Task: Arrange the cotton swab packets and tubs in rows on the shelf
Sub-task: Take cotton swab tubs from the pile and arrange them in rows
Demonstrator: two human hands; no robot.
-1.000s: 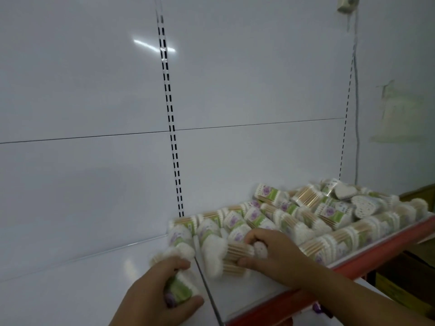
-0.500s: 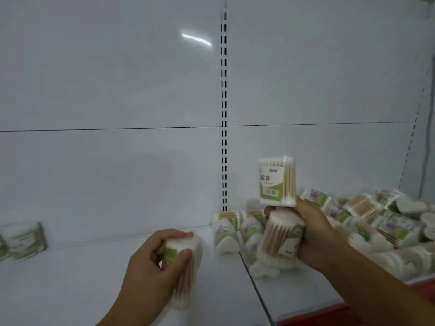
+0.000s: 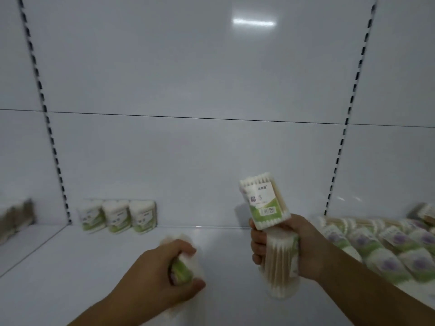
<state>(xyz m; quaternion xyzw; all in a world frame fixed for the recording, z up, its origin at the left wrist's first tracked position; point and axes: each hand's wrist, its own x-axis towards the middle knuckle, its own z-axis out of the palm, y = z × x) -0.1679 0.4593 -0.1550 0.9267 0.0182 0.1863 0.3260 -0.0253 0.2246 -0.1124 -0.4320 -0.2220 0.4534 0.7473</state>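
Over the white shelf (image 3: 94,267), the fingers of the left hand (image 3: 160,276) curl tight round a soft packet (image 3: 182,270) with a green band. It is blurry, so I cannot read its words. The right hand (image 3: 303,250) has its fingers wrapped round two packs at once. The top pack (image 3: 263,201) stands up straight above the fist. Its label is white and green, with a little barcode low down and some dark writing too fuzzy to read. The bottom pack (image 3: 280,267) hangs under the fist, and the wooden sticks and white tips show through it.

At the back left, three tubs (image 3: 117,216) stand side by side in a row, right by the back wall (image 3: 188,161). Their labels are green and white too. On the right lies a big pile (image 3: 388,245) of packets with purple marks on them. Far left are some blurry brownish things (image 3: 14,215).

There is wide white shelf between the three tubs and the pile, and both hands are over it. A thin line (image 3: 30,252) crosses the shelf at the left. Two strips (image 3: 47,118) of dark slots run up the wall.
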